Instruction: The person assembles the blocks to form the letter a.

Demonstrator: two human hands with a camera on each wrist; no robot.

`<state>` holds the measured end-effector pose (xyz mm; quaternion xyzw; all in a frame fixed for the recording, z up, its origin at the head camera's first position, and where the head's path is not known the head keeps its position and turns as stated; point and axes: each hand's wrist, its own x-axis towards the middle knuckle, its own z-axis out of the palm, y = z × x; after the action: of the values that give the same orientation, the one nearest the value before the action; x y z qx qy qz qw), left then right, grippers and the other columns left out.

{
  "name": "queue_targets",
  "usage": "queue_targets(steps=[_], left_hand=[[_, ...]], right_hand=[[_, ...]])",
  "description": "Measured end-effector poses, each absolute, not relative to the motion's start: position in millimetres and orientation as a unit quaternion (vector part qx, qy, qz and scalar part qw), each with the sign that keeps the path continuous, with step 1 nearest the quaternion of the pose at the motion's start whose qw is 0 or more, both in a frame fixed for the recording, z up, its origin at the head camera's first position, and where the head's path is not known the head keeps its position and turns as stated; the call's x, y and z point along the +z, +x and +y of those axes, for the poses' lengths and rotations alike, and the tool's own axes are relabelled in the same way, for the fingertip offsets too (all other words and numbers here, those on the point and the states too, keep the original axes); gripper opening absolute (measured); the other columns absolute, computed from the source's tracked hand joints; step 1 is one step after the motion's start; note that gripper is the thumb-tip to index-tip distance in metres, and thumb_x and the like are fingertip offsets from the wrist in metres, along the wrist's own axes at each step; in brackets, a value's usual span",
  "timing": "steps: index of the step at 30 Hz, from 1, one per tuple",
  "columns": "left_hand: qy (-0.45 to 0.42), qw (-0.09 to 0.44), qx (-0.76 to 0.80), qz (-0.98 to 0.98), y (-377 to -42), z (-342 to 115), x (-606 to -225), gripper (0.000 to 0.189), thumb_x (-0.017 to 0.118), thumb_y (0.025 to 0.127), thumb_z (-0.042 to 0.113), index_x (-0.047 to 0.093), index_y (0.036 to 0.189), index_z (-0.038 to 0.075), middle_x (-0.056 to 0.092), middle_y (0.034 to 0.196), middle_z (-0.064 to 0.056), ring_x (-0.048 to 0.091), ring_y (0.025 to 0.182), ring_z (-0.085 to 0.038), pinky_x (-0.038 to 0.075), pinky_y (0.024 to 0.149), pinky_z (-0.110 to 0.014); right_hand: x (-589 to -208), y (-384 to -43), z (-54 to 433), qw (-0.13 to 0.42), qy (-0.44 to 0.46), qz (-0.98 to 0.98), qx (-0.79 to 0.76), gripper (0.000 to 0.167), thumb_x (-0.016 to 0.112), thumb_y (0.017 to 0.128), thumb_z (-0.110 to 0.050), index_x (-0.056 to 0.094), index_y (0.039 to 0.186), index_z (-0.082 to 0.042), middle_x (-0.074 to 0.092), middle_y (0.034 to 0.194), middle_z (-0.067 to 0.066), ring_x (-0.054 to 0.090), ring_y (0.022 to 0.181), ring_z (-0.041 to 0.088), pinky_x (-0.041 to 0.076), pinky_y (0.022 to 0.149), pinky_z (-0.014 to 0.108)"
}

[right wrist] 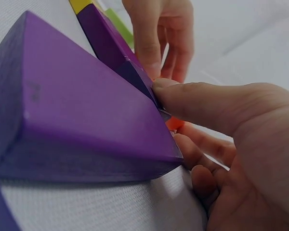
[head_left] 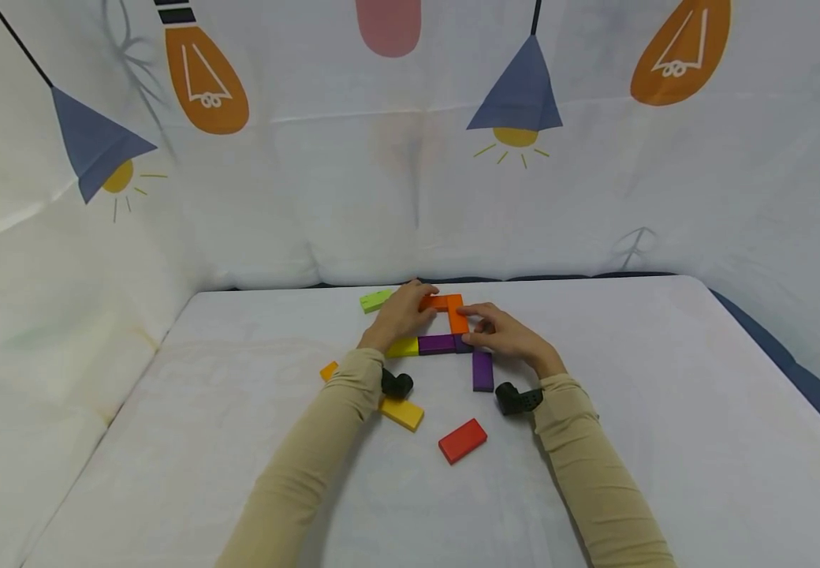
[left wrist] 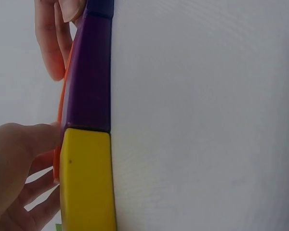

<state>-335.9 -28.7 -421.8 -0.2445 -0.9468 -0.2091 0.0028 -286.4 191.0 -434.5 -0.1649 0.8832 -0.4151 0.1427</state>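
In the head view, flat blocks form an outline on the white table. My left hand (head_left: 401, 313) pinches an orange block (head_left: 438, 303) at the far side, thumb on its near face and fingers beyond. A second orange block (head_left: 457, 314) meets its right end. My right hand (head_left: 501, 331) touches this second block with a fingertip. Its straight thumb rests against a dark blue block (right wrist: 135, 79) in the right wrist view. Beside that lie a purple block (left wrist: 90, 72) and a yellow block (left wrist: 86, 178). Another purple block (head_left: 482, 371) lies nearer, below the right hand.
A lime green block (head_left: 375, 300) lies beyond the left hand. Closer to the person are a red block (head_left: 463, 441), an amber block (head_left: 402, 413) and a small orange-yellow piece (head_left: 328, 371) partly behind the left sleeve. A white printed curtain (head_left: 353, 189) hangs behind the table.
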Motion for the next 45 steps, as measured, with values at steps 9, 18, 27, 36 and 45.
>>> queue_targets(steps=[9, 18, 27, 36, 45], left_hand=[[-0.237, 0.031, -0.230, -0.943, -334, -32, -418, 0.037, 0.060, 0.093, 0.024, 0.059, 0.127, 0.012, 0.058, 0.126, -0.006, 0.055, 0.116, -0.022, 0.046, 0.100, -0.037], [-0.225, 0.093, -0.277, -0.930, -334, -50, -422, 0.031, 0.060, 0.092, 0.020, 0.063, 0.122, 0.011, 0.059, 0.128, -0.007, 0.055, 0.118, -0.024, 0.044, 0.103, -0.038], [-0.188, 0.138, -0.361, -0.903, -329, -71, -433, 0.031, 0.061, 0.092, 0.015, 0.062, 0.122, 0.008, 0.058, 0.126, -0.009, 0.053, 0.118, -0.027, 0.042, 0.103, -0.042], [-0.169, 0.151, -0.407, -0.885, -328, -82, -443, 0.033, 0.060, 0.091, 0.013, 0.060, 0.124, 0.007, 0.054, 0.128, -0.015, 0.050, 0.121, -0.030, 0.039, 0.106, -0.046], [-0.150, 0.146, -0.418, -0.884, -330, -91, -453, 0.041, 0.062, 0.090, 0.013, 0.055, 0.130, 0.009, 0.049, 0.134, -0.012, 0.044, 0.127, -0.028, 0.033, 0.111, -0.044]], right_hand=[[-433, -286, 193, 0.138, -0.172, 0.881, -0.420, 0.055, 0.061, 0.092, -0.030, 0.042, 0.142, -0.020, 0.038, 0.143, 0.009, 0.048, 0.107, 0.025, 0.043, 0.086, 0.032], [-433, -285, 193, 0.149, -0.165, 0.875, -0.430, 0.055, 0.062, 0.091, -0.029, 0.042, 0.142, -0.020, 0.038, 0.139, 0.010, 0.047, 0.105, 0.025, 0.043, 0.085, 0.031], [-435, -284, 193, 0.148, -0.160, 0.879, -0.423, 0.055, 0.063, 0.091, -0.031, 0.042, 0.141, -0.023, 0.039, 0.139, 0.008, 0.047, 0.106, 0.023, 0.041, 0.085, 0.031], [-433, -281, 191, 0.140, -0.162, 0.884, -0.415, 0.055, 0.062, 0.091, -0.029, 0.042, 0.142, -0.020, 0.039, 0.138, 0.009, 0.047, 0.103, 0.023, 0.041, 0.082, 0.030], [-434, -281, 190, 0.137, -0.156, 0.889, -0.407, 0.054, 0.061, 0.092, -0.032, 0.042, 0.142, -0.022, 0.040, 0.137, 0.008, 0.047, 0.104, 0.024, 0.041, 0.084, 0.031]])
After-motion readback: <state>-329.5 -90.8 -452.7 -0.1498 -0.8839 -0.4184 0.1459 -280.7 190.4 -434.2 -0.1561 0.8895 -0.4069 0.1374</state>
